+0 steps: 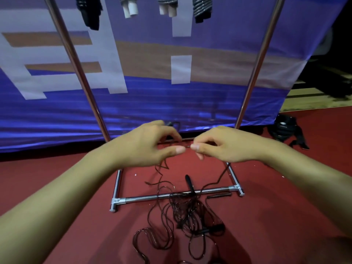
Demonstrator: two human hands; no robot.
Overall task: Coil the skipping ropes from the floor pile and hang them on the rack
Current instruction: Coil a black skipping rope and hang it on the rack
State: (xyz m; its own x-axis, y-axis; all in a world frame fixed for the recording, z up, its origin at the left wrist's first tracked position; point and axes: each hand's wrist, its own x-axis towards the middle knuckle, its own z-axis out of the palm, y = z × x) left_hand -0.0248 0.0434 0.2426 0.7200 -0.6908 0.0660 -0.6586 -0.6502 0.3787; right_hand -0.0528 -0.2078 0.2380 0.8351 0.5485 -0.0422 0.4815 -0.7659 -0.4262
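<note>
Head view: we see a rope (162, 174) pinched between thumb and fingers of left hand (150, 147) and right hand (222, 147), held over the rack (171, 196) base | pile (182, 218) on the red floor (66, 178) below | coils (202, 8) hung above

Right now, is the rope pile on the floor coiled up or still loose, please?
Loose: the rope pile sprawls in tangled loops across the red floor and the rack's base bar.
</note>
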